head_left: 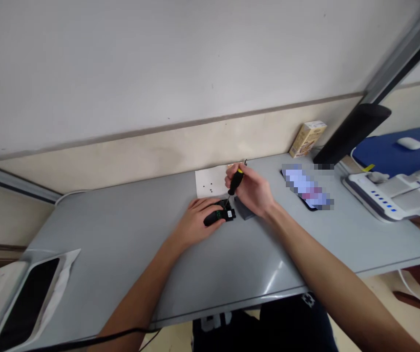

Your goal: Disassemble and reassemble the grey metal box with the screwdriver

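Note:
My left hand (194, 224) lies around a small black device (229, 214) on the grey table, with fingers over its far side and thumb along the near side. Green circuit board shows in its opened part. Gripped in my right hand (257, 191) is a screwdriver (235, 184) with a black handle and yellow end. It tilts steeply, and its shaft points down into the device; the tip is too small to make out. A dark grey flat piece (244, 210) lies partly under my right hand. Behind, several tiny dark specks, possibly screws, dot a white sheet (204, 178).
To the right lie a phone (307, 188) with a blurred screen and a white power strip (374, 195) with plugs. A carton (307, 139) and a black cylinder (352, 134) stand by the wall. A black-screened device (30, 303) rests at the left; a cable (122, 332) crosses the front.

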{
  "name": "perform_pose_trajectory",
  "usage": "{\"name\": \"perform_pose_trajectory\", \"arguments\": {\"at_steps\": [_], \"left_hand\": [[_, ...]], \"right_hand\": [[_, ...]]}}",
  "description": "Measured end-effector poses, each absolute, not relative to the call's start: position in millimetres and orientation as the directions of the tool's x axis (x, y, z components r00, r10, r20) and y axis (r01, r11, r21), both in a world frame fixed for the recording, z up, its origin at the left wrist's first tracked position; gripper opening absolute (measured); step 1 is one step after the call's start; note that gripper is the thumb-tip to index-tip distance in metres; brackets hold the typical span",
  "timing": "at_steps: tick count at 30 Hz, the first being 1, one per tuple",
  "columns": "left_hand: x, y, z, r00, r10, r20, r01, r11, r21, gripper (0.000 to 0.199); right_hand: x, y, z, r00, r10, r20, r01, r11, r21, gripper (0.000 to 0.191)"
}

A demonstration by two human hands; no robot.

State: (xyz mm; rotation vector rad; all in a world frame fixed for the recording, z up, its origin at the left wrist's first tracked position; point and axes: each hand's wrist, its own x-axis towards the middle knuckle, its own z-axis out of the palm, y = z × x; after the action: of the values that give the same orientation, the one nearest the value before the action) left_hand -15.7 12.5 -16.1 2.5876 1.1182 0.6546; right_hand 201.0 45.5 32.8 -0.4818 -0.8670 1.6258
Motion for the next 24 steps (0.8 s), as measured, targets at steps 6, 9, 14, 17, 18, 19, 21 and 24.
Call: {"name": "perform_pose_trajectory", "arguments": {"at_steps": [6, 9, 14, 17, 18, 19, 21, 24], "left_hand": [[-16.8, 12.2, -16.8, 0.624, 0.714, 0.318, 0.62, -0.7, 0.355, 0.023], [-16.9, 11.6, -15.7, 0.634, 0.713, 0.3, 0.624, -0.7, 0.346, 0.023], [-17.4, 11.9, -17.0, 0.626, 0.716, 0.31, 0.632, -0.698, 0.337, 0.025], [-17.3, 12.4, -17.6, 0.62, 0.722, 0.307, 0.633, -0.692, 0.348, 0.024], [-17.0, 12.6, -17.4, 0.622, 0.72, 0.308, 0.629, -0.694, 0.351, 0.023], [-16.8, 12.6, -17.1, 0.623, 0.717, 0.312, 0.626, -0.697, 0.351, 0.023], [-16.4, 12.8, -16.4, 0.622, 0.713, 0.324, 0.624, -0.701, 0.344, 0.023], [-16.1, 13.1, -16.0, 0.623, 0.708, 0.333, 0.626, -0.706, 0.331, 0.024]], "right_hand": [[202.0, 44.0, 28.0, -0.256, 0.954, 0.155, -0.601, -0.031, -0.799, 0.043], [198.4, 44.8, 25.9, -0.187, 0.967, 0.171, -0.549, 0.041, -0.835, 0.046], [198.0, 47.5, 27.7, -0.243, 0.956, 0.163, -0.648, -0.035, -0.76, 0.038], [200.7, 47.8, 28.3, -0.263, 0.953, 0.152, -0.698, -0.079, -0.711, 0.026], [201.7, 47.6, 28.2, -0.248, 0.956, 0.153, -0.702, -0.069, -0.709, 0.024], [202.7, 47.2, 28.2, -0.233, 0.96, 0.155, -0.698, -0.054, -0.714, 0.025], [204.7, 46.6, 28.4, -0.194, 0.967, 0.165, -0.665, -0.006, -0.747, 0.034], [206.6, 46.5, 28.9, -0.133, 0.969, 0.21, -0.512, 0.114, -0.851, 0.045]]}}
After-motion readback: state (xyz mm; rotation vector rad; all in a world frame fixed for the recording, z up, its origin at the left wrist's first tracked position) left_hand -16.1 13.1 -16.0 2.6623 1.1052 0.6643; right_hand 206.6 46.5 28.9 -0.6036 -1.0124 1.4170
